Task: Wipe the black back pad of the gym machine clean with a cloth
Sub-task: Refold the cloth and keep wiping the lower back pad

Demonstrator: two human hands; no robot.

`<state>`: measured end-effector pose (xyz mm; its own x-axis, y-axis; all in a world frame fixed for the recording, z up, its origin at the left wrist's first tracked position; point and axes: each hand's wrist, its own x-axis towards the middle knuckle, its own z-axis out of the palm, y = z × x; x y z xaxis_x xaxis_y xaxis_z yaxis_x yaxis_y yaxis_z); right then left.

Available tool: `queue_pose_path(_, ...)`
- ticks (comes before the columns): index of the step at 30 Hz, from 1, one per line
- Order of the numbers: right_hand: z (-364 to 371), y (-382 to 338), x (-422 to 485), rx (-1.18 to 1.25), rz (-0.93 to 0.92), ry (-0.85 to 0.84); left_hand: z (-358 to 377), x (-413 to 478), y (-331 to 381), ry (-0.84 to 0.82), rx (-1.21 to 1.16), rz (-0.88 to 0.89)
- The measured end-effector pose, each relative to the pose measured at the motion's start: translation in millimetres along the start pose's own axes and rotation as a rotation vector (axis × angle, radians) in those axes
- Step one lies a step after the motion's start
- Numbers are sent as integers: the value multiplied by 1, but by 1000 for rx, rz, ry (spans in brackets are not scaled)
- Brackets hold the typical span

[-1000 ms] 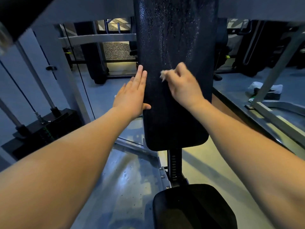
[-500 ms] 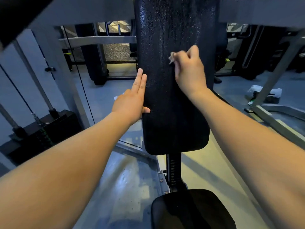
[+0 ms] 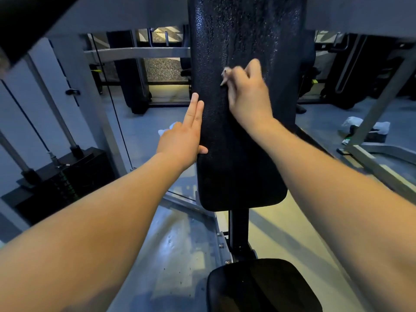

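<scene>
Cloth (image 3: 225, 75) in right hand (image 3: 247, 95), higher on pad (image 3: 238, 167)

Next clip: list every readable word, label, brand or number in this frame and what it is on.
No text here can be read.
Weight stack: green marks on the plates, too small and dark to read.
Packet on the floor: green and white print, too blurred to read.
Back pad, seat, cloth: no print shows.
</scene>
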<state>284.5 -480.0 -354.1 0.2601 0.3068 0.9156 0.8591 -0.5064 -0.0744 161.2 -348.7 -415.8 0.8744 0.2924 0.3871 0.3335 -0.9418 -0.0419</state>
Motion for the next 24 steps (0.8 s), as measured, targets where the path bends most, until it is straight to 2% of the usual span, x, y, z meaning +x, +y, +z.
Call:
queue_pose_path(3,3,-2,-47,78,-266,-200,1,0,-1,15,-4,8)
queue_pose_path(5,1,7,-45,41,-356,-240,3,0,-2,14,-9,9)
queue_pose_path(7,2,10,-21,-2,-275,-133,3,0,-1,9,-4,12)
queue_pose_path(9,3,7,-2,-13,-109,-23,1,0,0,2,-3,14)
queue_pose_path(12,8,-5,-14,55,-4,-14,0,-1,-1,-5,-18,6)
queue_pose_path(16,1,-6,-82,145,-201,-225,1,-2,-2,0,-58,3)
queue_pose_path(19,-12,4,-105,75,-435,-443,-1,-2,-2,-4,-51,2)
queue_pose_path(20,-15,9,-98,28,-494,-469,-2,-2,-2,-9,-41,1)
queue_pose_path(22,-16,16,-72,-29,-457,-377,-4,-4,0,-17,-25,2)
queue_pose_path(24,-15,20,-41,-55,-211,-182,-5,-4,1,-23,-21,0)
